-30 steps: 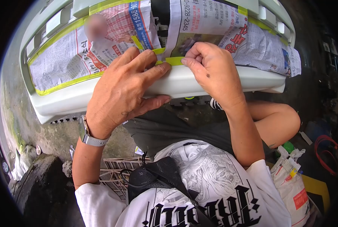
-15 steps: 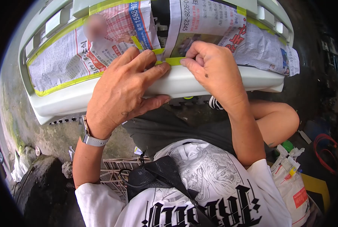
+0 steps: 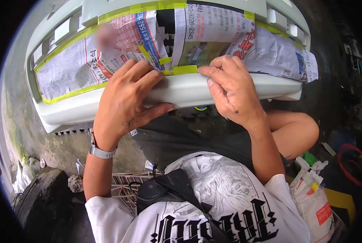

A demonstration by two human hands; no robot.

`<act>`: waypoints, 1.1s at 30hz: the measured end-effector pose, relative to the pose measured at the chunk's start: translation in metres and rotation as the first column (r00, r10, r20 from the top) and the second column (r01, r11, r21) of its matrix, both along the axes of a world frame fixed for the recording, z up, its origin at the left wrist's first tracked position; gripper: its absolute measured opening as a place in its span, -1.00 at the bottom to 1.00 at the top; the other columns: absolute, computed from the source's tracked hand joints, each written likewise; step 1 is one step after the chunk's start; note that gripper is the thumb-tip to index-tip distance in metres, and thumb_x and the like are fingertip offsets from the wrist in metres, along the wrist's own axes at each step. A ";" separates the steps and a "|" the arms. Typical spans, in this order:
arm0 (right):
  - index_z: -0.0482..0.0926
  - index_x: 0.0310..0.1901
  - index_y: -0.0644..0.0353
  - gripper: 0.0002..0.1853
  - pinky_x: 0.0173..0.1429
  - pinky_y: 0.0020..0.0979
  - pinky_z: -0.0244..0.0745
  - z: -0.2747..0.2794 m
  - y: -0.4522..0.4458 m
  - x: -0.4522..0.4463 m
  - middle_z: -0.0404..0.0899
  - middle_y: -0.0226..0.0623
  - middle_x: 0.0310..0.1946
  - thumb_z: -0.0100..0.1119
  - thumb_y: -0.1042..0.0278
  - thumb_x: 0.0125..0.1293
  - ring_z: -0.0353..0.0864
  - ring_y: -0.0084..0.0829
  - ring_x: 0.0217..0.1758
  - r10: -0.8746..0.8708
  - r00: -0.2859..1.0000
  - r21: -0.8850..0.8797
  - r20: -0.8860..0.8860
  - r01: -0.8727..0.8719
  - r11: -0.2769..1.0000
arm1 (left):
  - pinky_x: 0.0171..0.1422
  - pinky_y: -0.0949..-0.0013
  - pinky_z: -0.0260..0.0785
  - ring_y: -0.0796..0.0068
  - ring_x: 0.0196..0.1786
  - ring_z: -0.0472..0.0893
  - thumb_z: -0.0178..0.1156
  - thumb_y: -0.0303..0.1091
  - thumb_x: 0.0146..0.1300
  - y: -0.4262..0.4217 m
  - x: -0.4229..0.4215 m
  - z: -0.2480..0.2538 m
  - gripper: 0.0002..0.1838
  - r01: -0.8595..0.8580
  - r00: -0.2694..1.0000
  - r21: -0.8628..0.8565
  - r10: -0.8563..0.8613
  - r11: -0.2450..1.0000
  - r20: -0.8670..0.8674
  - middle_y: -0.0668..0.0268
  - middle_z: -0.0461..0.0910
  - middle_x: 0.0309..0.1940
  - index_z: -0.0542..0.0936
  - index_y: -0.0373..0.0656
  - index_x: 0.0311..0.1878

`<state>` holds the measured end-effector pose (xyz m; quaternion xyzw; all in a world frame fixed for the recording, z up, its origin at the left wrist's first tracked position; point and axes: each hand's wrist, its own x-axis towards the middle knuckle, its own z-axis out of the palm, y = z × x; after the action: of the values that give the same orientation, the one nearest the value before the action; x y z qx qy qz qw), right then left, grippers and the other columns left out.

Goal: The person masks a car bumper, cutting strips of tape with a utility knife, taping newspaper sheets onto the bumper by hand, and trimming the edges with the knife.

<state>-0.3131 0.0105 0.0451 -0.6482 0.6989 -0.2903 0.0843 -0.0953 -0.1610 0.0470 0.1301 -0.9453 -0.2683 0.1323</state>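
Note:
A pale grey-white car bumper [image 3: 185,90] lies across in front of me, its opening covered with newspaper [image 3: 207,30] edged in yellow masking tape. My left hand [image 3: 126,101] grips the bumper's lower bar, fingers over the top and thumb underneath. At the middle of the bar's upper edge sits a short strip of yellow masking tape [image 3: 185,70], overlapping the paper's lower edge. The index fingertip of my right hand [image 3: 235,91] touches the strip's right end, with the thumb apart from it. Between the left and right paper pieces a dark gap [image 3: 167,30] shows.
A wristwatch [image 3: 102,152] is on my left wrist. At the lower right stands a white bag [image 3: 314,206] with small items on top, near a red hose [image 3: 345,162]. A dark rock-like mass [image 3: 47,198] lies at the lower left. My bent leg [image 3: 294,131] is below the bumper's right side.
My right thumb and finger have parted from their pinch on the tape strip, and the index finger now rests at its end. The bumper has shifted slightly in view.

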 end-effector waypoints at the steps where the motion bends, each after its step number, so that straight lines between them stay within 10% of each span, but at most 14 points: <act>1: 0.75 -0.01 0.30 -0.75 0.10 -0.22 0.46 0.002 0.000 0.001 0.59 -0.20 -0.11 0.30 0.52 0.29 0.52 -0.17 -0.06 0.024 1.000 0.020 0.004 -0.024 1.000 | 0.04 0.12 0.50 0.09 -0.09 0.59 0.68 -0.04 -0.16 0.001 0.003 0.001 -0.36 -0.034 0.999 -0.014 0.034 0.999 0.006 0.23 0.63 -0.18 0.71 -0.16 -0.02; 8: 0.77 -0.08 0.22 -0.68 0.14 -0.17 0.44 -0.001 -0.004 0.006 0.59 -0.30 -0.11 0.45 0.16 0.27 0.49 -0.19 -0.06 0.066 0.994 0.019 -0.083 -0.065 0.998 | 0.04 0.09 0.44 0.13 -0.08 0.57 0.67 0.05 -0.12 0.013 0.025 -0.011 -0.39 -0.227 0.971 -0.158 0.210 0.961 -0.116 0.27 0.61 -0.14 0.67 -0.13 -0.09; 33: 0.71 0.12 0.20 -0.43 0.19 -0.10 0.37 -0.007 -0.013 0.022 0.63 -0.24 0.08 0.50 -0.07 0.24 0.52 -0.14 0.12 0.127 0.977 0.005 -0.170 -0.128 0.992 | 0.00 0.12 0.43 0.16 -0.13 0.56 0.66 0.11 -0.14 0.010 0.019 -0.009 -0.39 -0.254 0.964 -0.066 0.247 0.965 -0.094 0.30 0.60 -0.22 0.70 -0.12 -0.14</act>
<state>-0.2907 -0.0029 0.0378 -0.7143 0.6596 -0.2301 0.0411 -0.0766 -0.1505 0.0384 0.2319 -0.9244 -0.2178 0.2102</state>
